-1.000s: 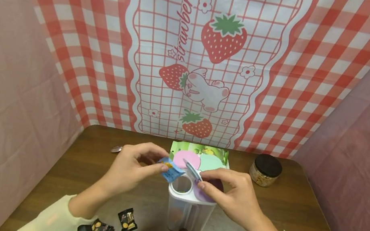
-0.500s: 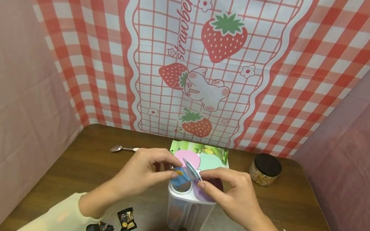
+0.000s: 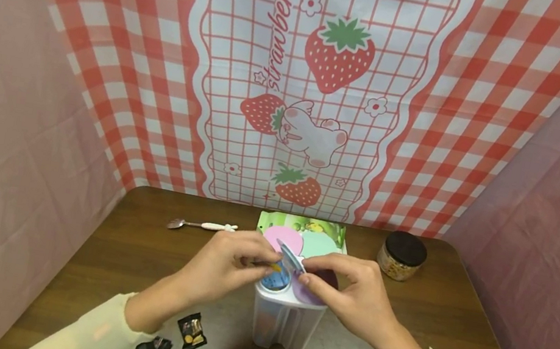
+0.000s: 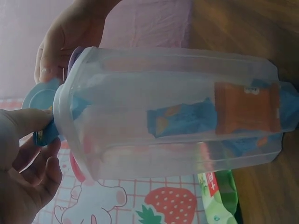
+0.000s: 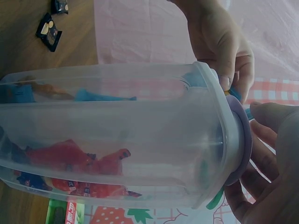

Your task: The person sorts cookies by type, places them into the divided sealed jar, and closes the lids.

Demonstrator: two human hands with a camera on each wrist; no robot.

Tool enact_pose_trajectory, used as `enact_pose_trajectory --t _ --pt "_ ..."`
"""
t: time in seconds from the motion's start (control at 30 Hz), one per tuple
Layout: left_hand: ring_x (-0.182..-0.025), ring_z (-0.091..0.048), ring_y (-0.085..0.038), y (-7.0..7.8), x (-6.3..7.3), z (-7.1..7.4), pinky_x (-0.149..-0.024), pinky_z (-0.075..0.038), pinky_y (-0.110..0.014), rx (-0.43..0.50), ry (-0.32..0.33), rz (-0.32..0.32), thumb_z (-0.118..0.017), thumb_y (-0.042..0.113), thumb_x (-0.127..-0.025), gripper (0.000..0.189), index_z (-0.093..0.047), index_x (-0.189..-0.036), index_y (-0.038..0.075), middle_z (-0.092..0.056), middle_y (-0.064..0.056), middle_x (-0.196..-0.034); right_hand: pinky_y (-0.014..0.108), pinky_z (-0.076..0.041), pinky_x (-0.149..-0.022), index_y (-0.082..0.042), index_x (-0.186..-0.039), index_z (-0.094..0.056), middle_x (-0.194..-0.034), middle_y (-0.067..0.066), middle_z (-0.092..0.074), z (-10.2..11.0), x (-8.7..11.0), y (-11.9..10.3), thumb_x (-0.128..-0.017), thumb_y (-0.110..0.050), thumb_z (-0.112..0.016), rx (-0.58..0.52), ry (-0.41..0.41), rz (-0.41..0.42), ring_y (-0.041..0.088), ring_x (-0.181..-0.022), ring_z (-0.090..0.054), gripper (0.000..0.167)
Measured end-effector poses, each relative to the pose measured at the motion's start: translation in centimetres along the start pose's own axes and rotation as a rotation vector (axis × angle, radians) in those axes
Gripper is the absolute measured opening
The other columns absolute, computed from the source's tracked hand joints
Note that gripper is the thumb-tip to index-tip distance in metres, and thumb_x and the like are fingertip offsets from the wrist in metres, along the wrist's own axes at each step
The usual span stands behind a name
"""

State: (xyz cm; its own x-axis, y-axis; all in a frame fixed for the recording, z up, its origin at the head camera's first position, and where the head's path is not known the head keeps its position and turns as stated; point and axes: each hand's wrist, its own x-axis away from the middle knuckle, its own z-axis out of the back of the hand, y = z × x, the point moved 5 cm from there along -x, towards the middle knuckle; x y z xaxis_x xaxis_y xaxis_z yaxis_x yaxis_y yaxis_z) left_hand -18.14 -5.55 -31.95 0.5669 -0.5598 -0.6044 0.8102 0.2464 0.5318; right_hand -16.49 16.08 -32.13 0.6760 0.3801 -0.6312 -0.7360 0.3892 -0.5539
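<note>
A clear plastic storage container [image 3: 283,326] with a white top stands mid-table. Its front-left hole has a light-blue lid [image 3: 290,256] tilted up, which my right hand [image 3: 358,289] pinches between thumb and fingers. Between thumb and fingertips, my left hand [image 3: 226,264] holds a blue snack packet [image 3: 274,280], partly down in that hole. The left wrist view shows blue packets [image 4: 182,120] and an orange packet [image 4: 246,108] low inside. Red packets [image 5: 65,156] fill part of another compartment in the right wrist view. Pink [image 3: 282,240], mint [image 3: 319,246] and purple [image 5: 240,140] lids cover the other holes.
A black snack packet [image 3: 192,333] lies left of the container; the right wrist view shows a second black packet [image 5: 60,6]. A spoon [image 3: 212,226] lies behind my left hand. Back right stands a black-lidded jar [image 3: 402,257]. A green package [image 3: 305,224] is behind the container.
My left hand has moved right and brought the blue packet from beside the container into its hole. The spoon has come into fuller view. My right hand stays with the raised lid.
</note>
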Motion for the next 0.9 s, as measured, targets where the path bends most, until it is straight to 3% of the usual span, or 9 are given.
enact_pose_trajectory --t 0.13,0.37,0.6,0.9 --pt "-0.092 -0.066 -0.01 0.2 0.2 -0.5 -0.076 -0.056 -0.02 -0.044 -0.048 -0.043 -0.082 0.004 -0.085 0.02 -0.081 -0.104 0.01 -0.075 0.002 -0.103 0.021 -0.056 -0.072 -0.022 -0.104 -0.08 -0.096 -0.011 -0.078 0.0 0.0 0.0 -0.087 -0.011 -0.083 -0.006 -0.002 -0.001 0.006 -0.085 -0.073 0.021" --pt "-0.091 -0.067 -0.01 -0.1 0.8 -0.2 -0.077 -0.058 -0.026 -0.023 -0.073 0.096 -0.085 0.018 -0.084 0.03 -0.076 -0.112 0.013 -0.071 0.005 -0.11 0.023 -0.056 -0.072 -0.021 -0.104 -0.08 -0.095 -0.011 -0.078 0.1 0.0 -0.1 -0.086 -0.011 -0.084 -0.01 -0.001 -0.001 0.006 -0.084 -0.072 0.02" --pt "-0.107 -0.061 -0.009 0.0 1.3 -0.2 -0.092 -0.054 -0.031 -0.083 -0.143 0.048 -0.086 0.022 -0.083 0.018 -0.08 -0.098 0.015 -0.067 0.005 -0.112 0.022 -0.056 -0.071 -0.022 -0.103 -0.08 -0.096 -0.012 -0.078 0.1 -0.1 -0.4 -0.086 -0.012 -0.084 -0.004 -0.006 -0.015 0.005 -0.084 -0.072 0.02" --pt "-0.109 -0.058 -0.011 0.2 1.3 -0.2 -0.091 -0.052 -0.03 -0.183 -0.205 0.051 -0.084 0.027 -0.086 0.014 -0.082 -0.095 0.016 -0.066 0.003 -0.116 0.022 -0.056 -0.07 -0.021 -0.103 -0.08 -0.097 -0.012 -0.078 0.0 0.0 -0.4 -0.086 -0.013 -0.084 -0.003 -0.007 -0.016 0.005 -0.084 -0.072 0.02"
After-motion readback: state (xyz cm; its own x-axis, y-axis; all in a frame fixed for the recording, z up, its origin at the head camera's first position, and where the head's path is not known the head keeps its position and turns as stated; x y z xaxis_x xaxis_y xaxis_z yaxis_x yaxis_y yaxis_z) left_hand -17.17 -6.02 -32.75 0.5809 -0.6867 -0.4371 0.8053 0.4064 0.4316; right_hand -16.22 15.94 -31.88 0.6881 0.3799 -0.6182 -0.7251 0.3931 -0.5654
